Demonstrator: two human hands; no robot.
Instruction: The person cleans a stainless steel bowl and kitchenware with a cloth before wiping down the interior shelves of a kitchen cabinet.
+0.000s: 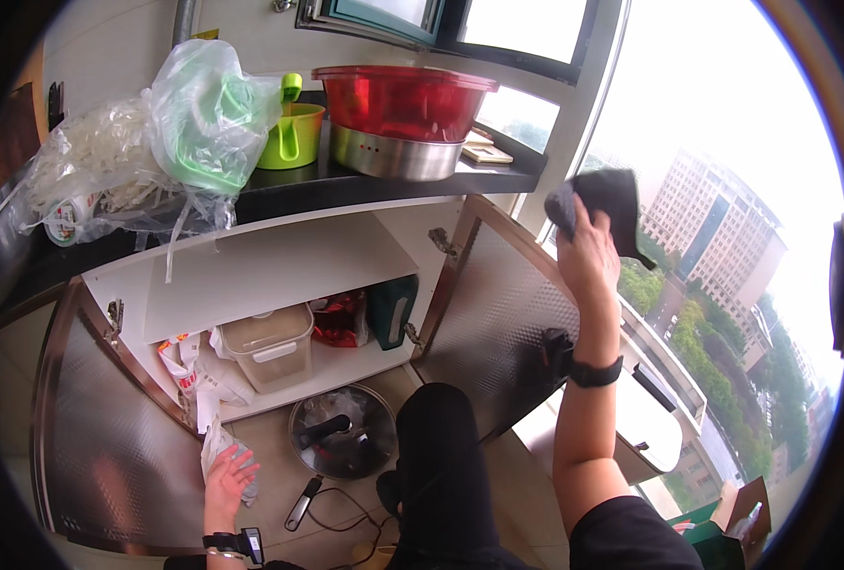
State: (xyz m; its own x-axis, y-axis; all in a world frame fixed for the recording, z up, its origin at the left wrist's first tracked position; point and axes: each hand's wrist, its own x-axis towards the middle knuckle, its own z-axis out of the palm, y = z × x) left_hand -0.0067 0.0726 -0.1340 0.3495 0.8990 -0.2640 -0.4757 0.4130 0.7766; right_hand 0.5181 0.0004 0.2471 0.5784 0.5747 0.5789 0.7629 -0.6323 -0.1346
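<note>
My right hand (590, 249) is raised in front of the window and grips a dark cloth (610, 206), which is blurred and hangs to the right. Low on the left, my left hand (231, 476) has its palm turned up and its fingers apart. Right behind it hangs a pale crumpled bag or cloth (213, 443); I cannot tell whether the hand touches it. Before me a low cabinet stands with both doors open. On its lower board are a lidded plastic bin (268, 353), white bags (215, 377), a shiny red package (340, 318) and a dark green box (392, 312).
The left door (122, 427) and right door (507, 306) swing out beside my legs. A lidded pan (343, 434) and a cord lie on the floor. The counter bears plastic bags (208, 121), a green measuring jug (292, 139) and a red basin (404, 103) on a steel one (397, 155).
</note>
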